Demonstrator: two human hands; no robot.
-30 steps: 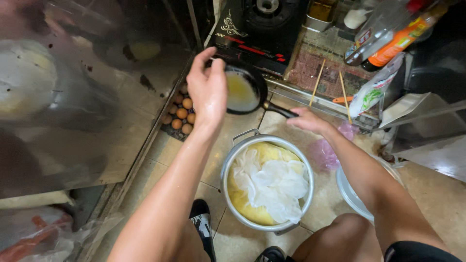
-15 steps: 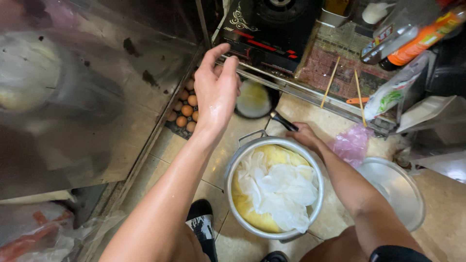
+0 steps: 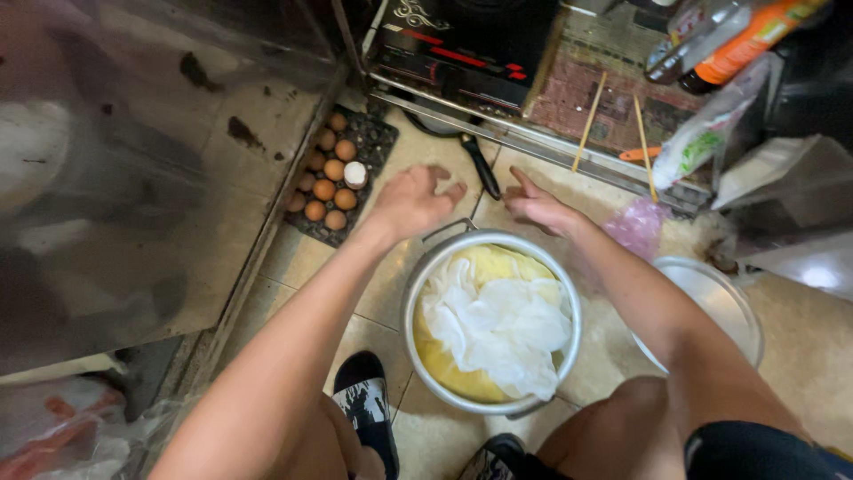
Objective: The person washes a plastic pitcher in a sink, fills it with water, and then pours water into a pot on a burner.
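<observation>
The black pan handle [image 3: 481, 166] lay at twelve o'clock from the metal pot [image 3: 425, 277], pan now under the shelf. Both hands had dropped: left hand [image 3: 410, 201] spread and empty, right hand [image 3: 537, 206] loosely open beside the handle.

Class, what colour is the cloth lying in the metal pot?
White cloth, over yellow contents in the pot; head view.
</observation>
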